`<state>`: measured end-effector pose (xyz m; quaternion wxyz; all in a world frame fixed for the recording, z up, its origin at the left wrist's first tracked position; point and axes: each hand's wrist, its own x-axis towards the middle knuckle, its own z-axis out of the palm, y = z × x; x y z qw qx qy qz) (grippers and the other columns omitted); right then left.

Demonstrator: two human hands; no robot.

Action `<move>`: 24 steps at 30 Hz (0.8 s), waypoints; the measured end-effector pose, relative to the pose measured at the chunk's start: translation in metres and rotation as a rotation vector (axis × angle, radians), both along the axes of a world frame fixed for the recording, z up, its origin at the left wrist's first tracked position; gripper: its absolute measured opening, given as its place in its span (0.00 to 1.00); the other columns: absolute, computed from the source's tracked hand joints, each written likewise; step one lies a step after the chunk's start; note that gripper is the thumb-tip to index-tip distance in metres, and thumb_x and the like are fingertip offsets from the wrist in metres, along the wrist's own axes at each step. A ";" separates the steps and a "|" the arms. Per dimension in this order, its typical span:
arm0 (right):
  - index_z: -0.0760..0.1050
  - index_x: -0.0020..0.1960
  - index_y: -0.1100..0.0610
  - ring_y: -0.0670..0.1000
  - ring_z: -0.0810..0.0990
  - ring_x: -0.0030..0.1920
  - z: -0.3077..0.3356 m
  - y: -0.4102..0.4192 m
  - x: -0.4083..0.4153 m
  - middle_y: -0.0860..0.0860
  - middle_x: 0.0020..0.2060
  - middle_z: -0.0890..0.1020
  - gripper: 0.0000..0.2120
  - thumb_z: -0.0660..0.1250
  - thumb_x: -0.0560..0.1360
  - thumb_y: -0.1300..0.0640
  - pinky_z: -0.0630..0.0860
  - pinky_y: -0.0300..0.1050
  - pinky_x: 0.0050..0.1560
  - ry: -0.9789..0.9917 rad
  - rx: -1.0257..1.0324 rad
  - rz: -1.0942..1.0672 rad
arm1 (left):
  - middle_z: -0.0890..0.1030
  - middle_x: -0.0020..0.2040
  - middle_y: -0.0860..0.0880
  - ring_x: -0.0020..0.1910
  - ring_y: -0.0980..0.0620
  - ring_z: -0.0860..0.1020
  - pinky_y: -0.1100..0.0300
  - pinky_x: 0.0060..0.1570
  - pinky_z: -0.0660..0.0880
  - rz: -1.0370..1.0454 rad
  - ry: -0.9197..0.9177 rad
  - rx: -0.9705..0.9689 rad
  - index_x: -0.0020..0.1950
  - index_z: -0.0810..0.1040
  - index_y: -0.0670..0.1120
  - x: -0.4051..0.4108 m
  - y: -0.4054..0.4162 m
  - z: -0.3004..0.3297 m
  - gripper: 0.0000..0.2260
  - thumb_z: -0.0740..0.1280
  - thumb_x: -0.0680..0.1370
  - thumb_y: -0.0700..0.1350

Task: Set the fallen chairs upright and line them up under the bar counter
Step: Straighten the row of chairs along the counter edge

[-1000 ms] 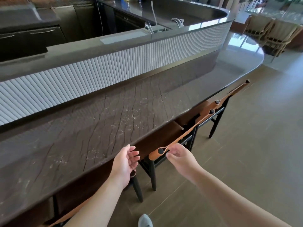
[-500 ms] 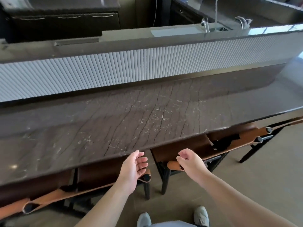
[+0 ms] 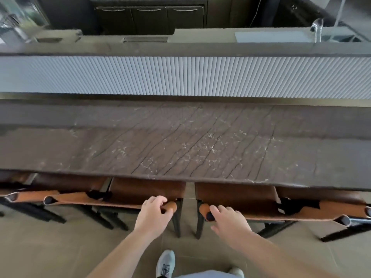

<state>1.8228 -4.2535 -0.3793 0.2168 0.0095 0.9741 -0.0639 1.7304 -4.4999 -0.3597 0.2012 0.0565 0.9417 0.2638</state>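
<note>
Four chairs stand upright in a row at the bar counter [image 3: 180,149], their dark seats tucked beneath its front edge and their tan leather backrests toward the person; the far-left chair [image 3: 24,195] sits at about nine o'clock, the left-centre chair [image 3: 124,197] at about seven, the right-centre chair [image 3: 251,205] at about five, and the far-right chair [image 3: 353,213] at about four, cut off by the frame's edge. The two middle chairs stand just beside each other, apart, with a narrow strip of tiled floor [image 3: 60,247] showing between them.

Two hands are in view, both reaching forward from six o'clock. The left hand [image 3: 153,214] rests on the right-hand end of the left-centre chair's backrest, its fingers curled over the rolled leather end and gripping it; the right hand [image 3: 228,219] lies on the left-hand end of the right-centre chair's backrest, palm down, fingers bent over the top of the rolled end and thumb spread out to the side, though whether they clamp it or merely rest I cannot tell.

Two pale shoes [image 3: 165,263] show at six o'clock; behind the counter runs one ribbed white panel [image 3: 180,75], with one faucet [image 3: 317,27] at one o'clock.
</note>
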 end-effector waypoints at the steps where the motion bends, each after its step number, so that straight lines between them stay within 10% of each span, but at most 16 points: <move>1: 0.59 0.71 0.51 0.57 0.75 0.57 -0.001 0.000 -0.003 0.51 0.58 0.75 0.23 0.61 0.79 0.46 0.73 0.52 0.49 0.002 0.006 0.020 | 0.74 0.56 0.59 0.58 0.54 0.71 0.56 0.57 0.72 -0.079 0.045 -0.106 0.61 0.73 0.57 0.002 0.000 -0.001 0.15 0.65 0.76 0.57; 8: 0.53 0.75 0.56 0.61 0.79 0.52 0.000 -0.005 -0.013 0.57 0.58 0.73 0.36 0.65 0.72 0.68 0.67 0.51 0.39 -0.021 0.088 0.215 | 0.77 0.57 0.57 0.58 0.53 0.73 0.55 0.56 0.68 -0.395 0.214 -0.444 0.65 0.74 0.57 -0.002 -0.006 -0.006 0.16 0.63 0.78 0.56; 24: 0.59 0.73 0.55 0.61 0.80 0.49 0.009 -0.022 -0.025 0.56 0.56 0.77 0.28 0.62 0.75 0.65 0.73 0.52 0.40 -0.044 0.066 0.108 | 0.78 0.47 0.55 0.49 0.52 0.76 0.57 0.41 0.69 -0.654 0.277 -0.436 0.57 0.78 0.55 -0.030 -0.016 -0.007 0.18 0.57 0.73 0.60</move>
